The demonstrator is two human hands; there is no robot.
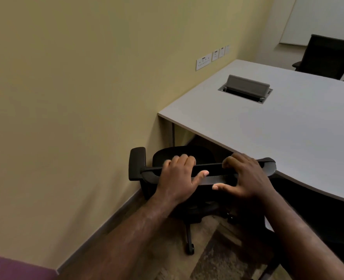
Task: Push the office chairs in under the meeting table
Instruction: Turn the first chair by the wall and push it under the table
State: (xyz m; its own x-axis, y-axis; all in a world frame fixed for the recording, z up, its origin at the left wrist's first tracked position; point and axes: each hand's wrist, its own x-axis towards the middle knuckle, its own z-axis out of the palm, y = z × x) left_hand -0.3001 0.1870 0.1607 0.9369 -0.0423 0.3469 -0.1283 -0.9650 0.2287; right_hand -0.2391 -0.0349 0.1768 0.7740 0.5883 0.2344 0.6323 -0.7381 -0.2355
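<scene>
A black office chair (211, 168) stands at the near corner of the grey meeting table (288, 128), its seat partly under the tabletop. My left hand (177, 178) grips the top edge of the chair's backrest, fingers curled over it and thumb along the near side. My right hand (246, 176) grips the same edge further right, fingers over the top and thumb stretched out below. The chair's left armrest (136, 163) sticks out near the wall. Its wheeled base (189, 247) shows below my arms.
A yellow wall (86, 98) with white sockets (203, 61) runs close on the left. A cable box (246, 88) with a raised lid sits in the tabletop. A second black chair (326, 57) stands at the table's far side. Patterned carpet covers the floor.
</scene>
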